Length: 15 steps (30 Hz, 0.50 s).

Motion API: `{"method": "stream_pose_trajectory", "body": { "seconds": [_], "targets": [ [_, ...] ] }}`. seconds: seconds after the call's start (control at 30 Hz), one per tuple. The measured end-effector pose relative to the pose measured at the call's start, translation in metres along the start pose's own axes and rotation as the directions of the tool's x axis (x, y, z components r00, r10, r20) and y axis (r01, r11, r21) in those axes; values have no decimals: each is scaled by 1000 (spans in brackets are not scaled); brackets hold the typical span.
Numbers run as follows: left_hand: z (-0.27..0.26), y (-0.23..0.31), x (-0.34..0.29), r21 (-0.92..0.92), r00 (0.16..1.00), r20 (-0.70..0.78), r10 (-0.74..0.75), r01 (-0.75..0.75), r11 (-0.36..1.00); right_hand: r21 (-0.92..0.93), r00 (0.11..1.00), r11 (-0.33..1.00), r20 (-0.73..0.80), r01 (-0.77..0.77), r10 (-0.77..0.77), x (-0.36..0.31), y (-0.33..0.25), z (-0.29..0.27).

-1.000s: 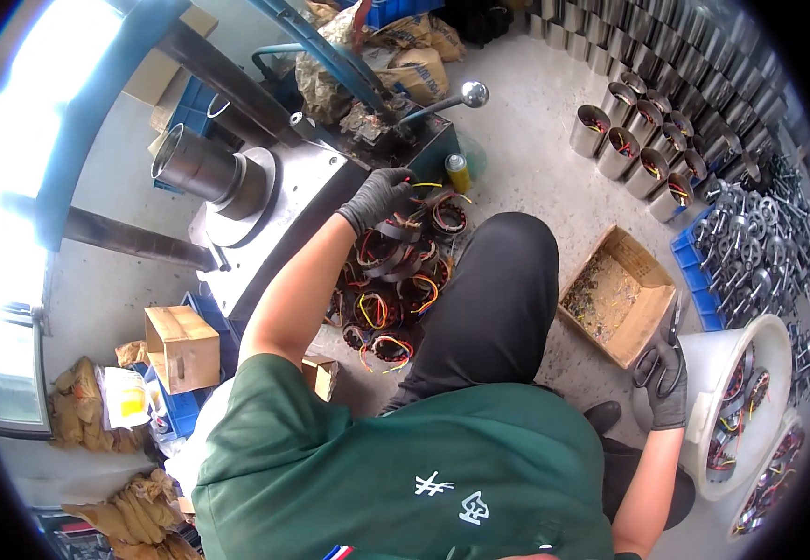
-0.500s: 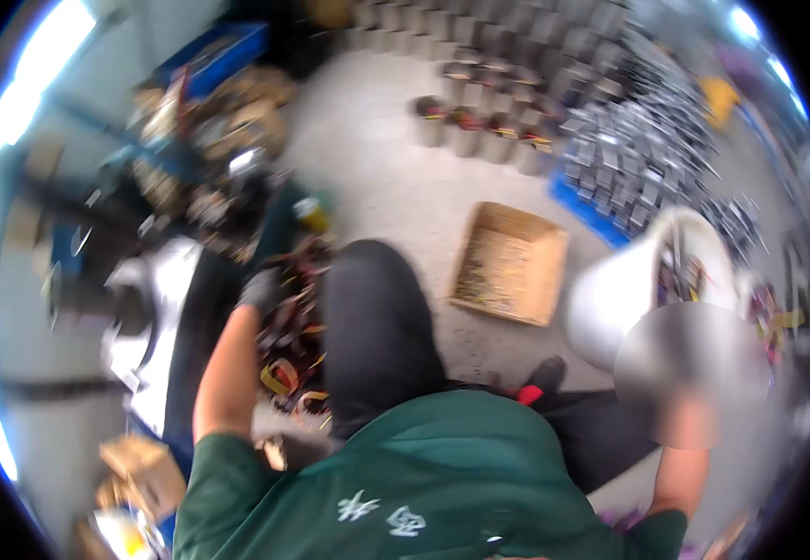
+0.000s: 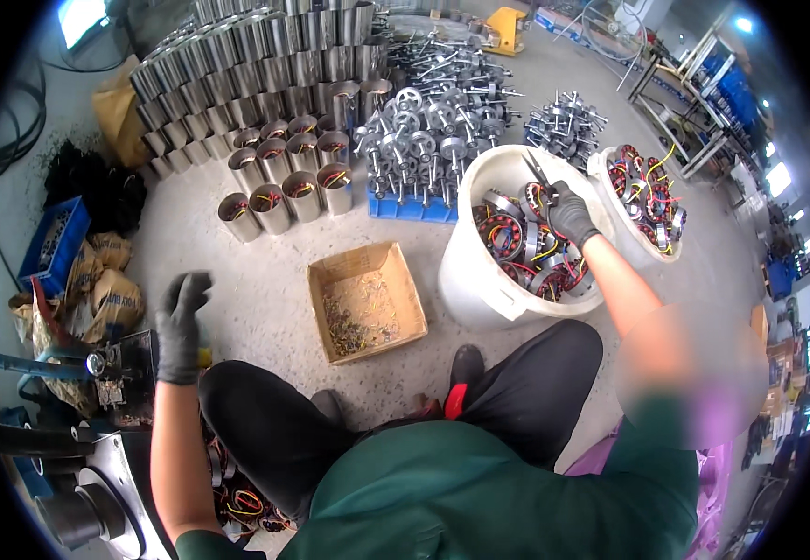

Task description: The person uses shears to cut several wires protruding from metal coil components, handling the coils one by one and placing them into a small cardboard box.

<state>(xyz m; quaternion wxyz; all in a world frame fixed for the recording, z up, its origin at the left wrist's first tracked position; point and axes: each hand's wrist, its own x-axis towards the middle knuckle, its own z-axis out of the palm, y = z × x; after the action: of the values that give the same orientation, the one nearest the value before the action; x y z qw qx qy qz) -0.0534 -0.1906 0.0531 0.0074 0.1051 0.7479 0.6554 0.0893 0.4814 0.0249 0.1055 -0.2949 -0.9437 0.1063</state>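
Observation:
My right hand (image 3: pixel 573 215), in a grey glove, is closed around a pair of scissors (image 3: pixel 536 172) with its long pointed blades tilted up and away. It is over the large white bucket (image 3: pixel 468 303) at the right. In that bucket lie several motor stators (image 3: pixel 500 235), metal rings with red and dark windings and coloured wires. My left hand (image 3: pixel 181 322), also gloved in grey, is raised at the left beside a machine (image 3: pixel 123 364). Its fingers are stretched out, partly apart and slightly blurred, and nothing shows in them.
A cardboard box (image 3: pixel 368 308) with wire clippings sits between the buckets and my left hand. Behind are stacked metal cylinders (image 3: pixel 265 70), shafted rotors (image 3: pixel 424 131) over a blue tray (image 3: pixel 410 207), and a second white bucket (image 3: pixel 648 245). More stators (image 3: pixel 242 499) lie by my left leg.
The view has swung to the right. My left hand has risen from the pile of stators by my leg. My right hand, blurred out before, is now over the white bucket with scissors.

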Motion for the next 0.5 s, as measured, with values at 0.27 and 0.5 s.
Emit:
{"method": "stream_pose_trajectory", "body": {
  "seconds": [0.27, 0.5],
  "targets": [
    [165, -28, 6, -395, 940, 264, -216, 310, 865, -78, 997, 994, 8, -74, 75, 49, -8, 77],
    [194, -78, -10, 40, 936, 329, -127, 121, 992, 11, 979, 979, 3, -203, 203, 93, 47, 103]
  ]
}}
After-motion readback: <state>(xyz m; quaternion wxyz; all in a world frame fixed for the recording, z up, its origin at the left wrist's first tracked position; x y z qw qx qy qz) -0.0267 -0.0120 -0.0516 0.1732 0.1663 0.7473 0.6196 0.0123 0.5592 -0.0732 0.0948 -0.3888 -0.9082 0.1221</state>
